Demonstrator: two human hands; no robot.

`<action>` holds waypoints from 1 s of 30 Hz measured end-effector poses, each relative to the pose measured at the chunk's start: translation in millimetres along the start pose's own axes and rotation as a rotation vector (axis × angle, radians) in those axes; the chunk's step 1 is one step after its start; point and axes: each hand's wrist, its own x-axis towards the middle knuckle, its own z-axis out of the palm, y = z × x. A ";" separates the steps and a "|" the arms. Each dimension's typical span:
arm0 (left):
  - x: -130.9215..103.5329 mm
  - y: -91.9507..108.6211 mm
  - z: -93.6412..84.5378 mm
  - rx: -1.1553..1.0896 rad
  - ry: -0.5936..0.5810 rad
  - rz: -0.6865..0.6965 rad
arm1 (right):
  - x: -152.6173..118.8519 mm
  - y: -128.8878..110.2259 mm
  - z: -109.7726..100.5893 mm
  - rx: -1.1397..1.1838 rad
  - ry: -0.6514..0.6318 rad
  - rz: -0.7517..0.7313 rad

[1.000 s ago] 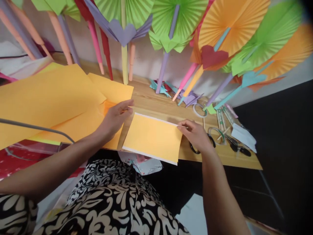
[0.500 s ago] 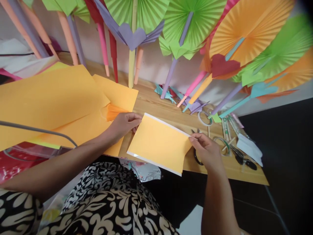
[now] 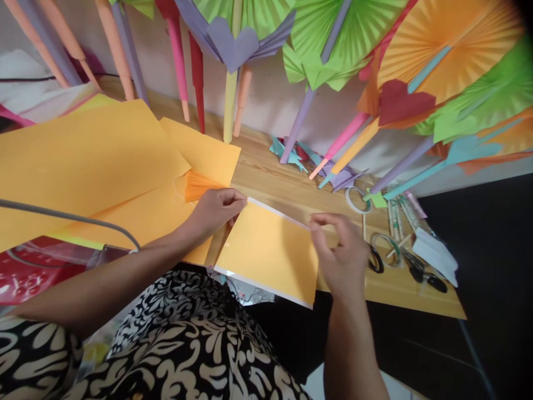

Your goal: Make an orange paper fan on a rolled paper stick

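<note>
A rectangular yellow-orange paper sheet (image 3: 266, 250) lies at the table's front edge, its near side jutting past it. White tape strips (image 3: 278, 213) run along its far and near edges. At the far left corner, my left hand (image 3: 219, 211) is closed, pinching the sheet between thumb and fingers. My right hand (image 3: 339, 250) is closed too, thumb and forefinger pinched at the right end of the far strip. The fingertips hide that corner. Just left of the sheet, a pleated orange paper piece (image 3: 200, 186) rests near my left wrist.
Large yellow-orange sheets (image 3: 83, 161) cover the left side, with a grey cable (image 3: 70, 213) across them. Pleated paper fans (image 3: 345, 33) on rolled-paper sticks lean along the wall. Scissors (image 3: 416, 266), tape rolls (image 3: 358, 200) and paper scraps (image 3: 341, 176) lie toward the right.
My right hand has moved left along the sheet's far edge, its fingers more arched. My left hand keeps its pinch at the far left corner. The view has shifted slightly.
</note>
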 end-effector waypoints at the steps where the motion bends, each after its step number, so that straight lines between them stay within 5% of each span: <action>1: -0.5 -0.1 0.1 0.008 -0.005 0.009 | 2.2 -13.6 5.7 -0.007 -0.040 -0.095; 4: -2.0 -0.1 0.1 0.043 -0.029 0.038 | 9.3 -42.2 25.4 -0.006 -0.138 -0.263; 9: -4.4 0.3 0.3 0.078 -0.082 0.084 | 18.5 -53.4 45.6 -0.054 -0.159 -0.329; 30: -7.6 -8.1 1.9 0.269 -0.037 0.305 | 16.8 -56.5 51.4 -0.110 -0.127 -0.345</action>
